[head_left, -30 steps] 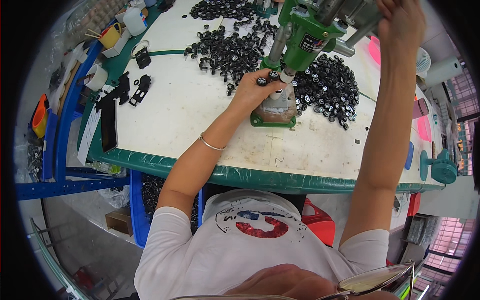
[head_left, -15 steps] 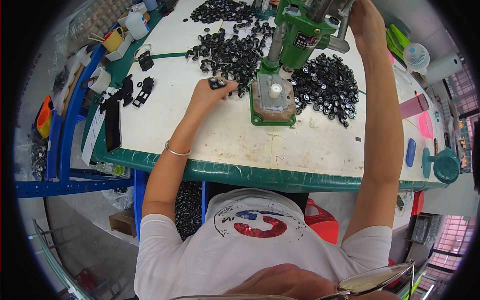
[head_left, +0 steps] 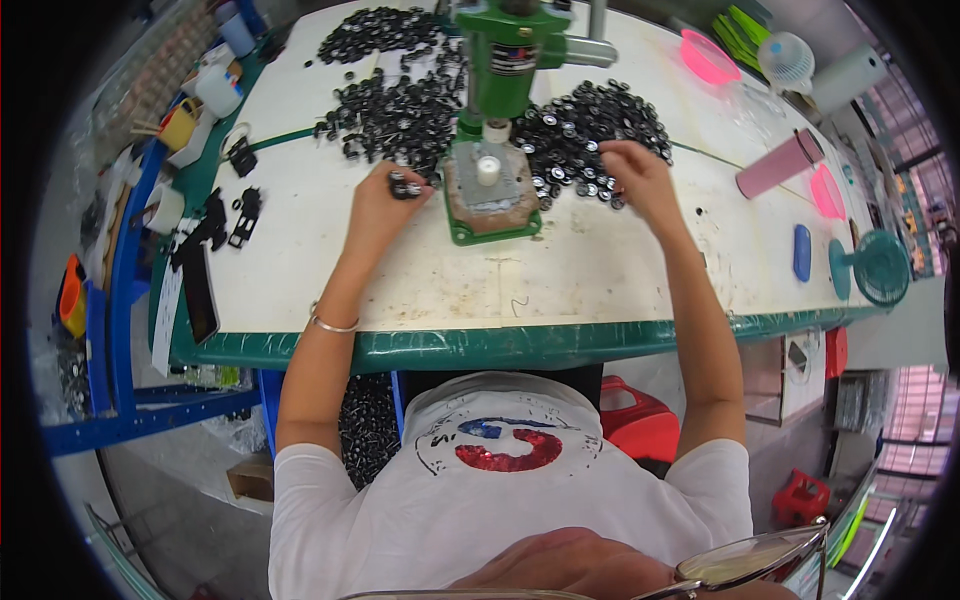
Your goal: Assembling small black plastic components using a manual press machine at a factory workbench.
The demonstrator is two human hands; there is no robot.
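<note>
Black parts sit pinched in the left hand, just left of the green press. A second ago that hand was at the press base; half a second ago it had drawn off to the left. The base now shows a bare white post. The right hand, then up on the lever, has come down to the right pile beside the press, fingers curled into it; whether it grips anything I cannot tell. Looks like one pressing cycle is over and reloading is starting. A left pile lies on the counter.
</note>
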